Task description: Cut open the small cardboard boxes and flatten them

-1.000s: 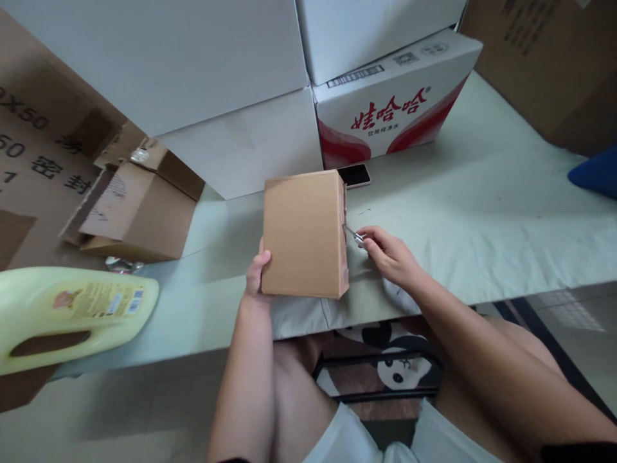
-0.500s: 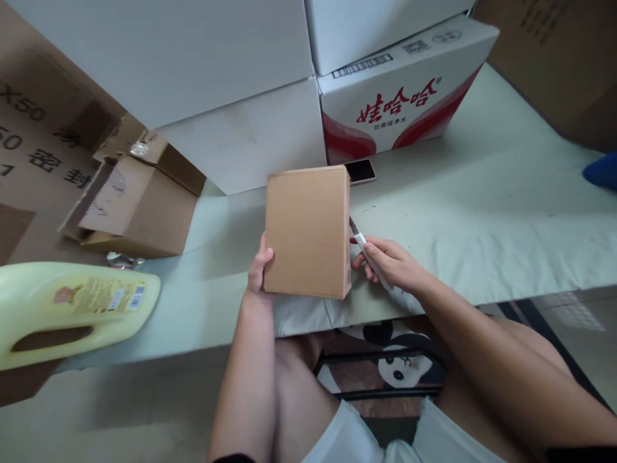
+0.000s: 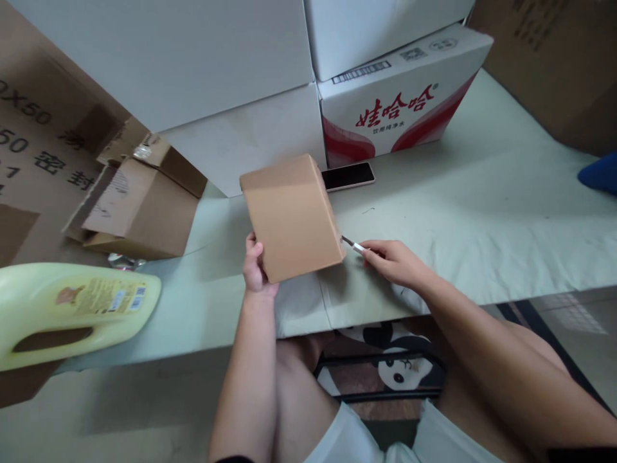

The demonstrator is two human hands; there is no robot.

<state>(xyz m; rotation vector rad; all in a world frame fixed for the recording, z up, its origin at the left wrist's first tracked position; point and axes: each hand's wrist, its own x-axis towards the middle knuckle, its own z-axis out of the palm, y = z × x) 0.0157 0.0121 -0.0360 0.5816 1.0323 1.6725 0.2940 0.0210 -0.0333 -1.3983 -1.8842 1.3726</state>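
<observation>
A plain brown cardboard box [image 3: 295, 222] is held tilted above the table by my left hand [image 3: 255, 265]. The thumb lies on its near face at the lower left edge; the other fingers are mostly hidden behind it. My right hand [image 3: 393, 260] is closed round a utility knife [image 3: 357, 247] with a white handle. The dark blade points left, its tip at the box's right side near the lower corner. Whether the blade has gone into the cardboard I cannot tell.
A phone [image 3: 351, 175] lies behind the box, before a white and red carton [image 3: 395, 116]. Large white boxes [image 3: 241, 138] stand at the back. On the left are an open brown carton [image 3: 144, 212] and a pale yellow jug [image 3: 116, 308]. A blue object [image 3: 600, 173] sits far right.
The box has turned anticlockwise and shifted left, showing more of the phone. My right hand has swung the knife from steep to flatter, its tip now lower on the box's right side.
</observation>
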